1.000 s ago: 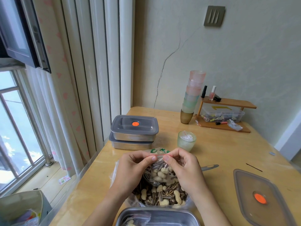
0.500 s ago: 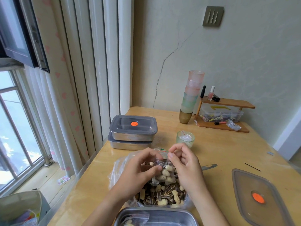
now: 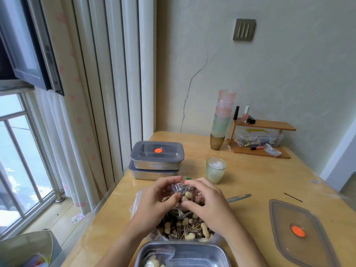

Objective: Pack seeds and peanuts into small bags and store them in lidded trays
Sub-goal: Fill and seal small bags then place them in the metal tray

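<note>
A small clear bag [image 3: 183,192] filled with striped sunflower seeds and peanuts sits between both hands. My left hand [image 3: 156,203] grips its left side with curled fingers and thumb. My right hand [image 3: 207,201] pinches its right side and top edge. Beneath them lies a large open plastic bag of mixed seeds and peanuts [image 3: 186,228]. An open steel tray [image 3: 185,251] at the near edge holds a packed small bag [image 3: 156,257]. A loose grey lid [image 3: 300,234] with an orange dot lies to the right.
Two stacked steel trays with grey lids [image 3: 157,158] stand at the back left. A green glass [image 3: 215,170] holds spare small bags. A metal scoop handle [image 3: 238,197] pokes out right of my hands. Stacked cups [image 3: 223,116] and a wooden shelf [image 3: 264,137] line the wall.
Both hands have shifted from pinching the bag's top edge to wrapping around the filled small bag, which now sits bunched and a little higher between the fingers.
</note>
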